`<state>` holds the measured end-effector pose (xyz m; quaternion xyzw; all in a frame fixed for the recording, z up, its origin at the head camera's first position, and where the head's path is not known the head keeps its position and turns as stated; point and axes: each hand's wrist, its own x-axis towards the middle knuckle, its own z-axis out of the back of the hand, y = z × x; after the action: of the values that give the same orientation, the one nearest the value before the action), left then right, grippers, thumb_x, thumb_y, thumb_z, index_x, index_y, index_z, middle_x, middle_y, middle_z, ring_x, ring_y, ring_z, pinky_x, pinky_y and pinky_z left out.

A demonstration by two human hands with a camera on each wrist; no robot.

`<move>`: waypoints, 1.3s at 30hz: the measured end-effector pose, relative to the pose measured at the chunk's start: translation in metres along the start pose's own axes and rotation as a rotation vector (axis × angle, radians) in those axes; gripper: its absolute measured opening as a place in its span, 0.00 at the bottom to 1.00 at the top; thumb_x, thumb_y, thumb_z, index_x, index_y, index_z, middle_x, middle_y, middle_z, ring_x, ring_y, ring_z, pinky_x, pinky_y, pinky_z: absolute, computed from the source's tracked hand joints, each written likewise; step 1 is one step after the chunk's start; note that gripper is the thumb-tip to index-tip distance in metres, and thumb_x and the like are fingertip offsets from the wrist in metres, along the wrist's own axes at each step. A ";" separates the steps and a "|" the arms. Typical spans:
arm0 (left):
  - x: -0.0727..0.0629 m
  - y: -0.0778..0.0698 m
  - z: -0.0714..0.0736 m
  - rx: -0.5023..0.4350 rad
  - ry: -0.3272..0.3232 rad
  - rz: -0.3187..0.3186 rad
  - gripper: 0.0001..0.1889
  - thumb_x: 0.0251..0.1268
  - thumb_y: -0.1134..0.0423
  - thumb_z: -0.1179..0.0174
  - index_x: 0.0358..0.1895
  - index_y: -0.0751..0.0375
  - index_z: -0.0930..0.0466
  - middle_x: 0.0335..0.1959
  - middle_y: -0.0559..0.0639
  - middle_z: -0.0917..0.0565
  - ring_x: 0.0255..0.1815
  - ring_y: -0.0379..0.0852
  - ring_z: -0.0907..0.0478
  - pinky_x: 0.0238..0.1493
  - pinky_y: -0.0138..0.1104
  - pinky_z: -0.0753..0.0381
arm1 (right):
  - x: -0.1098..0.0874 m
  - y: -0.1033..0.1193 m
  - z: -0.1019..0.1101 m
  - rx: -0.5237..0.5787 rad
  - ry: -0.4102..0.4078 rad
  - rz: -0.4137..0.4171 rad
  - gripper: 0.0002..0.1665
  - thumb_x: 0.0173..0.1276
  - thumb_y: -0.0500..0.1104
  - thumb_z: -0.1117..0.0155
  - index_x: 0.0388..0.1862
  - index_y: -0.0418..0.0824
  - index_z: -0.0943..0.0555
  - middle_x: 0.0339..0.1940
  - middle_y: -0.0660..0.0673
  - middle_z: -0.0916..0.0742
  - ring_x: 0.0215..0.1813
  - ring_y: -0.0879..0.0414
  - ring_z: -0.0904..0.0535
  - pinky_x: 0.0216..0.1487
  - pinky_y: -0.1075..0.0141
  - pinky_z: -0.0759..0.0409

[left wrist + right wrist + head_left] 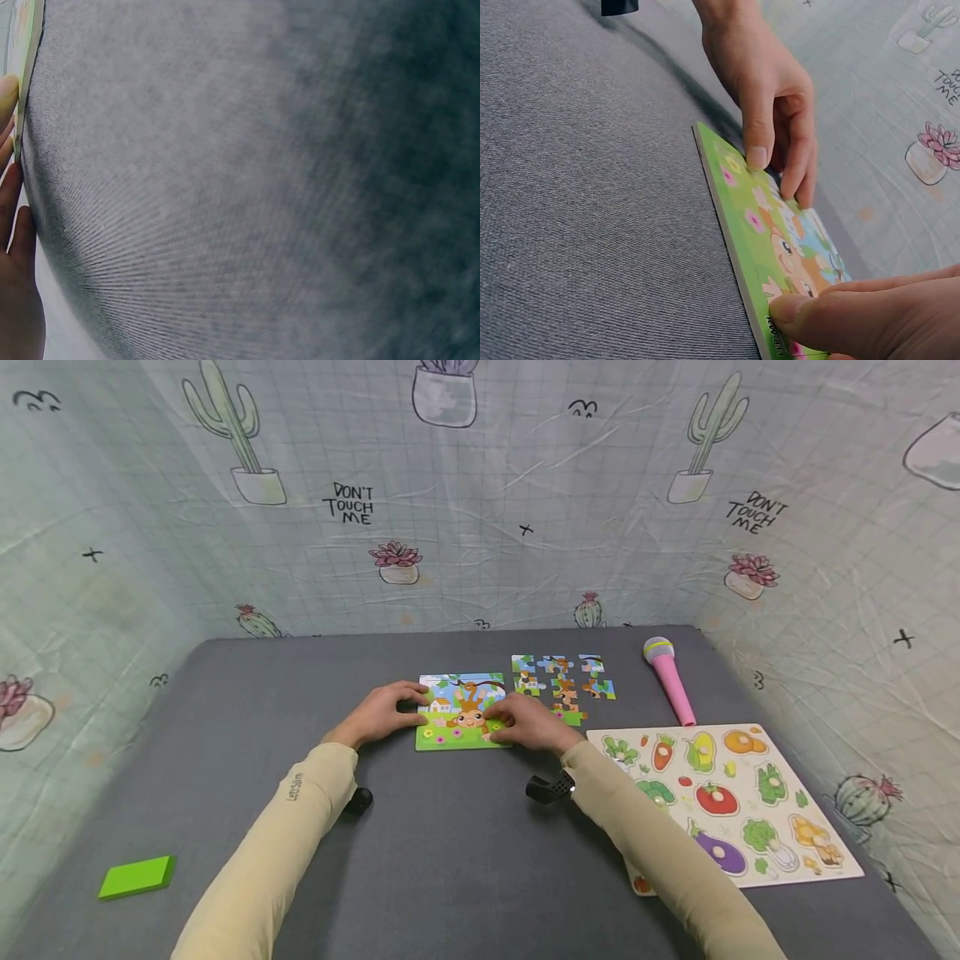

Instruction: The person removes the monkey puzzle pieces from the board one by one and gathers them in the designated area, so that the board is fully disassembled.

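Observation:
A flat puzzle board [442, 739] with a picture of a monkey, a house and flowers lies on the grey table. My left hand [382, 714] is at its left side, thumb and fingertips touching the edge and face. At the lower right corner, my right hand [528, 722] rests its thumb on the face, as the right wrist view shows; whether a loose piece lies beneath is hidden. Several loose puzzle pieces [564, 691] lie in rough rows behind and right of this hand. In the left wrist view, only a sliver of the board [31, 45] and some fingers appear.
A large vegetable peg board [757, 752] lies at the right, partly under my right forearm. Behind it is a pink toy microphone [672, 685]. A green block [137, 877] sits at the front left. Patterned cloth [480, 585] walls the table at the back and sides.

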<state>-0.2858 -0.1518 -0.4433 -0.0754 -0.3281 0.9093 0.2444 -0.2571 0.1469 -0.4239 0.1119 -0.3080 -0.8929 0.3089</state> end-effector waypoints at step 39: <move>-0.001 -0.002 -0.001 0.025 -0.012 -0.018 0.19 0.63 0.58 0.32 0.55 0.62 0.17 0.66 0.56 0.26 0.70 0.59 0.35 0.70 0.52 0.36 | -0.003 -0.001 -0.008 0.136 -0.098 -0.017 0.15 0.67 0.36 0.33 0.52 0.41 0.15 0.50 0.44 0.26 0.47 0.51 0.28 0.49 0.60 0.23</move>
<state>-0.2834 -0.1504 -0.4424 -0.0639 -0.3191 0.9115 0.2517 -0.2521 0.1459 -0.4305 0.0911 -0.3816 -0.8770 0.2774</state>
